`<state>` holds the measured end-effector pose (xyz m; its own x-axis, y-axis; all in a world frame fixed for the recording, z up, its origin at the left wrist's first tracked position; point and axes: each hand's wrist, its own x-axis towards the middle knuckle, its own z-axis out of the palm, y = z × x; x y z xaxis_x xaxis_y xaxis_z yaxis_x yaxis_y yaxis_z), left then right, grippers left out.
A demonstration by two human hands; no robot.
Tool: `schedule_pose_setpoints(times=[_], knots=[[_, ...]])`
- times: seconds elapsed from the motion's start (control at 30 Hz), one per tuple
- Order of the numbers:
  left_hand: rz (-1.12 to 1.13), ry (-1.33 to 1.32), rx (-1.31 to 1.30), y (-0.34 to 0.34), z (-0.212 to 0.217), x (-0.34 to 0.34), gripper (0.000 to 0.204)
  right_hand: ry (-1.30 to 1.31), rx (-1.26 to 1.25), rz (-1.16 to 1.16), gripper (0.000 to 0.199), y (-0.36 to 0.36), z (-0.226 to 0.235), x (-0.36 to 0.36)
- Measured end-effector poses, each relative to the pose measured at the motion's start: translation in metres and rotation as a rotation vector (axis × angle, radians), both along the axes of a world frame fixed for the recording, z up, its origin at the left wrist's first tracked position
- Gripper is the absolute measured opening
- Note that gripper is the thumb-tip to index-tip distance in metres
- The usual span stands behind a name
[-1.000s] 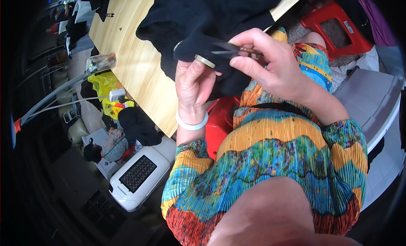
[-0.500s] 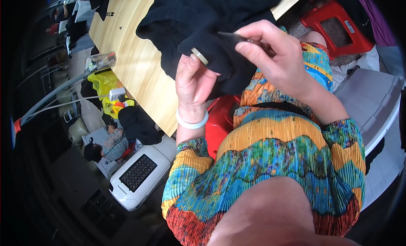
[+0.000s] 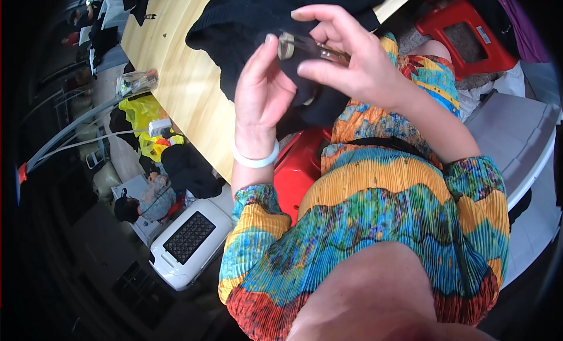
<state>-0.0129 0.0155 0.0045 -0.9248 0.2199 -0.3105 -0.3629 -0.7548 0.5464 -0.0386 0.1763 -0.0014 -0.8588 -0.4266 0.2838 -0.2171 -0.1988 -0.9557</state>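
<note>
black fabric point(image 3: 275, 24) lies bunched on the far end of your wooden table point(image 3: 176, 77), and part of it hangs over the table's near edge, down behind your hands. your left hand point(image 3: 261, 100) is raised in front of that hanging part, palm turned toward you, fingers straight and loosely spread, not clenched on anything; whether the fingertips pinch the cloth behind them you cannot tell. a white bangle point(image 3: 255, 160) sits on that wrist. your right hand point(image 3: 352, 62) comes across from the right and its thumb and fingers are curled around a small slim tool point(image 3: 305, 47) with a pale round end, which points left and comes close to your left fingertips. what kind of tool it is stays too blurred to tell. both hands are close together, just above the table's edge and over your lap.

your sleeves and dress are pleated, in bands of orange, green, blue and red. below your left forearm a red plastic stool point(image 3: 299, 171) shows beside your knee. another red stool point(image 3: 463, 30) stands further off to your right. on the floor to your left sits a white machine with a dark grille point(image 3: 187, 241), and near it a yellow bag point(image 3: 141, 112) and a dark bundle point(image 3: 187, 171). a clear plastic bottle point(image 3: 136, 81) lies at the table's left edge.
</note>
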Motion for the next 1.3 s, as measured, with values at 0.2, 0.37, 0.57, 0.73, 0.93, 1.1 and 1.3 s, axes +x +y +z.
schedule_pose_setpoints(times=[0.2, 0.37, 0.57, 0.73, 0.93, 1.1, 1.3], knots=[[0.059, 0.183, -0.547, -0.004, 0.005, -0.001, 0.036, -0.262, -0.106, -0.050, 0.043, -0.007, 0.011, -0.020], [-0.045, 0.319, -0.891, -0.020, 0.001, 0.021, 0.025, -0.336, -0.275, -0.070, 0.039, -0.011, 0.019, -0.037], [0.007, 0.262, -0.396, -0.010, 0.021, 0.027, 0.031, 0.002, -0.420, 0.054, 0.030, -0.014, 0.048, -0.056], [0.065, 0.246, -0.172, 0.004, 0.034, 0.022, 0.032, 0.128, -0.092, -0.064, 0.022, -0.012, 0.030, -0.071], [0.091, 0.145, -0.189, 0.005, 0.030, 0.016, 0.026, -0.057, -0.195, -0.098, 0.029, 0.003, 0.012, -0.043], [0.066, 0.084, -0.218, 0.007, 0.031, 0.010, 0.022, 0.116, -0.106, 0.036, 0.037, 0.001, 0.011, -0.022], [0.055, -0.008, -0.347, 0.002, 0.033, 0.007, 0.012, 0.045, 0.065, 0.111, 0.045, 0.008, 0.016, -0.015]])
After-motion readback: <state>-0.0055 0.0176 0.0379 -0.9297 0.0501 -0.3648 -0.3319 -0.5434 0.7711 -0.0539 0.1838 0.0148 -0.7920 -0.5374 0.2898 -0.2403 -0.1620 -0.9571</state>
